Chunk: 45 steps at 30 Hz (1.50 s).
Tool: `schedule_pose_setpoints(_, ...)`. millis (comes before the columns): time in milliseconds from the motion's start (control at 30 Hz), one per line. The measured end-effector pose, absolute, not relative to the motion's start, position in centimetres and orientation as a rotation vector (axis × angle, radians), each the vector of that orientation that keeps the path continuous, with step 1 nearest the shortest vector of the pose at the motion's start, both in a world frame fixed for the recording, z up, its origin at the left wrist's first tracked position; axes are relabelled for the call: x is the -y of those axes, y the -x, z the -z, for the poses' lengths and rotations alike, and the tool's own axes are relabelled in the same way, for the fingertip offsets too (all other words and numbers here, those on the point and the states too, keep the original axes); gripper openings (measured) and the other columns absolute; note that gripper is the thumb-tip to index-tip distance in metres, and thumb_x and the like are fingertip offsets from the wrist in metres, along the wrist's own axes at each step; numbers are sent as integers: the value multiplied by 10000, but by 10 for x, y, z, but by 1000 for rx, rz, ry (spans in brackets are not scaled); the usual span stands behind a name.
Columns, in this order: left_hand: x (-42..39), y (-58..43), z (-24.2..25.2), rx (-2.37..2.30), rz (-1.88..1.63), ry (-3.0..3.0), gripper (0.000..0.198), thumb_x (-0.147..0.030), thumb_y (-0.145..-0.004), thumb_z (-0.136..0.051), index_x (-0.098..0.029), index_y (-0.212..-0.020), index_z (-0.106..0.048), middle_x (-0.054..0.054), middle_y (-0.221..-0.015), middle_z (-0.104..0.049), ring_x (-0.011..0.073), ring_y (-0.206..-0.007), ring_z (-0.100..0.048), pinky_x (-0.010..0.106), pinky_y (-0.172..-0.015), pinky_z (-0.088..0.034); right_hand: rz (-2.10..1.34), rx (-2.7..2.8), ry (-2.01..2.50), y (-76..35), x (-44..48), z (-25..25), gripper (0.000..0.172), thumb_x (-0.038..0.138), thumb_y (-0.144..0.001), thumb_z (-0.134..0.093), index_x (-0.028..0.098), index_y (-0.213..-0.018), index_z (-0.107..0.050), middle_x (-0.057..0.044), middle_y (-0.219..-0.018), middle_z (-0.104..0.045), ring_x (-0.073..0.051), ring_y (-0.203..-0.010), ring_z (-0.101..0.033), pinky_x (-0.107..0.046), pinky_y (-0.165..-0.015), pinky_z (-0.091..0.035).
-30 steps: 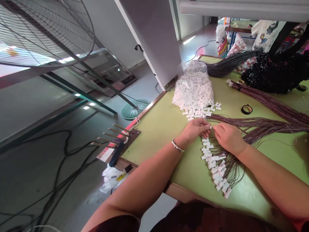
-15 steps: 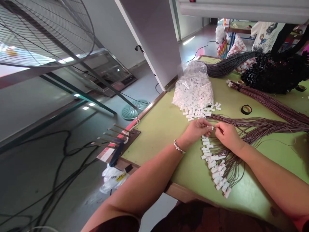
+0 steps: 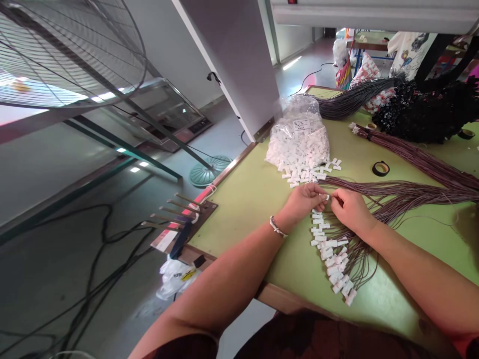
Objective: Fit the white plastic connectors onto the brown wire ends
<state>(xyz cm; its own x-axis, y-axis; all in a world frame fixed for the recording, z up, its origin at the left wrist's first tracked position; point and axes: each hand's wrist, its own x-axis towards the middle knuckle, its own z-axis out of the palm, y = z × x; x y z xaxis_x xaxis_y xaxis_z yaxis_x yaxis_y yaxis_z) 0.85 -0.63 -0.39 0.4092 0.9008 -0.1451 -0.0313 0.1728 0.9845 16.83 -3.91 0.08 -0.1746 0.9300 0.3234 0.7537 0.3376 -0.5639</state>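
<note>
My left hand (image 3: pixel 307 198) is closed in a pinch on a small white connector housing (image 3: pixel 327 197) that pokes out past its fingertips. Facing it, my right hand (image 3: pixel 349 207) is also pinched, its fingertips right by the connector; a thin brown wire seems to be in them, though the fingers mostly hide it. Below both hands runs a row of white connectors (image 3: pixel 335 264) with brown wires attached. Behind them, a bundle of brown wires (image 3: pixel 404 192) stretches to the right across the green table (image 3: pixel 239 209). Loose white connectors (image 3: pixel 299 175) spill from a clear plastic bag (image 3: pixel 299 132).
A roll of black tape (image 3: pixel 380 168) lies beyond the wires. Farther back are another brown bundle (image 3: pixel 407 152), grey wires (image 3: pixel 348 102) and a black heap (image 3: pixel 422 109). A rack with metal pegs (image 3: pixel 187 214) is fixed at the left table edge, near a large fan (image 3: pixel 71 55).
My right fingertips have come slightly closer to the connector in my left hand. Otherwise the view has only shifted a little.
</note>
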Motion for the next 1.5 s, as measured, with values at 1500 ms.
schedule_pose_setpoints(1500,-28,29,8,-1266,-780,-1598,363,-242,-814,-508,-149,-1149,-613,48,-830,-656,107,-609,-584,229,-582,-492,-162,2337,1605,-162,25,-7,176,256,-809,-584,168,-961,-591,-86,-960,-555,-215,-863,-518,-311,-724,-403)
